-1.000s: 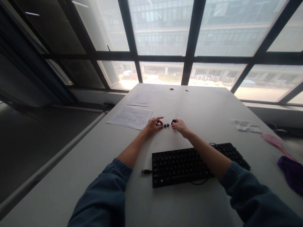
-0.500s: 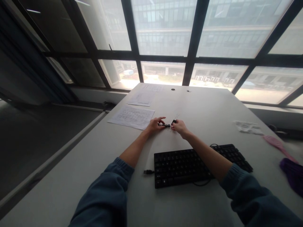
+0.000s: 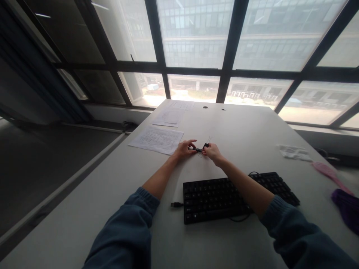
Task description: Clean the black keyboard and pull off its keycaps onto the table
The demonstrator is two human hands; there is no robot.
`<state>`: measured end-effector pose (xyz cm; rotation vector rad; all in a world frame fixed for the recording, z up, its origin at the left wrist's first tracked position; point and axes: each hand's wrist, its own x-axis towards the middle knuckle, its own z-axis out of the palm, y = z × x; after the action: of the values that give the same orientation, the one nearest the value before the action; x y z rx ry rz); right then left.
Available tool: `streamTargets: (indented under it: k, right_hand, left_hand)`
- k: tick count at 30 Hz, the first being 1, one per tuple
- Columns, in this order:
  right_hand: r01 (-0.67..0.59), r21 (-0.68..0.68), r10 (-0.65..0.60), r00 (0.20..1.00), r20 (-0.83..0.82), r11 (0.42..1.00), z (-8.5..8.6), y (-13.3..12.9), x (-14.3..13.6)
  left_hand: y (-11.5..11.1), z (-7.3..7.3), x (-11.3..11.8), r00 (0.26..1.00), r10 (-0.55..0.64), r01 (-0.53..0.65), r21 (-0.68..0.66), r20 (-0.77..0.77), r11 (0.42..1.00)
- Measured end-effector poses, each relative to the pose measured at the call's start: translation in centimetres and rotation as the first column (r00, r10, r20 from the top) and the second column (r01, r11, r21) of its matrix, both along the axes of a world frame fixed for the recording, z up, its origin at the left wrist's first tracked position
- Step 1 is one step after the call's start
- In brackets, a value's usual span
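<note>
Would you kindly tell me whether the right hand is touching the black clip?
Touching: the head view shows the right hand closed on the black clip, with no gap between them.

Left grip near right grip, arms forward

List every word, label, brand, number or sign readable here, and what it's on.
Readable text: none.
Computer keyboard: pale key legends, too small to read; no brand legible.
Nearest paper sheet: rows of dark marks, too blurred to read.
Middle paper sheet: faint marks, unreadable.
Black binder clip in the right hand: no lettering visible.
Small black pieces beside it: too small to tell.
</note>
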<state>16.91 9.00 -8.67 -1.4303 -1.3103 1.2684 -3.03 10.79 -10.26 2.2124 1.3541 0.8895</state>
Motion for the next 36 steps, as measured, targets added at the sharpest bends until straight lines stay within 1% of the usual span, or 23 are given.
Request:
streamTargets:
  k: [9,13,16,20,23,27,29,31,33,36]
  right_hand:
    - [0.040,0.012,-0.040,0.999,0.007,0.999,-0.4,0.1,-0.2]
    - [0.055,0.003,-0.055,0.998,-0.013,0.998,-0.3,0.0,-0.4]
    - [0.065,-0.009,-0.065,0.997,-0.040,0.998,0.2,-0.2,-0.2]
    - [0.077,-0.023,-0.079,0.993,-0.093,0.997,1.2,-1.0,0.7]
    - [0.080,-0.026,-0.083,0.988,-0.134,0.996,2.0,-2.1,1.8]
    - [0.075,-0.024,-0.078,0.982,-0.172,0.997,3.1,-4.0,3.6]
    - [0.064,0.017,-0.060,0.983,-0.172,0.998,3.7,-5.2,4.5]
    - [0.024,0.119,-0.008,0.991,-0.137,0.993,4.1,-6.5,5.3]
    - [-0.042,0.221,0.061,0.995,-0.080,0.974,4.2,-8.0,5.8]
    - [-0.161,0.305,0.175,0.984,-0.019,0.939,3.8,-10.4,5.8]
  left_hand:
    - [0.1,-0.2,-0.1,1.000,-0.016,0.016,0.011,0.017,1.000]
    - [0.2,0.0,-0.8,1.000,-0.015,0.014,0.049,0.020,0.999]
    - [-0.2,0.4,-1.9,0.999,-0.009,0.007,0.039,0.045,0.999]
    - [-0.8,0.5,-3.3,0.996,0.040,-0.035,-0.073,0.074,0.997]
    - [-1.0,0.3,-3.4,0.996,0.033,-0.021,-0.130,0.089,0.991]
    - [-0.9,0.0,-2.9,0.994,0.039,-0.026,-0.117,0.104,0.993]
    - [-0.9,-0.1,-2.6,0.992,0.041,-0.028,-0.109,0.119,0.994]
    - [-0.8,-0.2,-2.5,0.990,0.046,-0.032,-0.102,0.134,0.994]
    - [-0.7,-0.3,-2.4,0.988,0.054,-0.040,-0.096,0.142,0.995]
    - [-0.5,-0.5,-2.3,0.988,0.064,-0.052,-0.091,0.139,0.994]
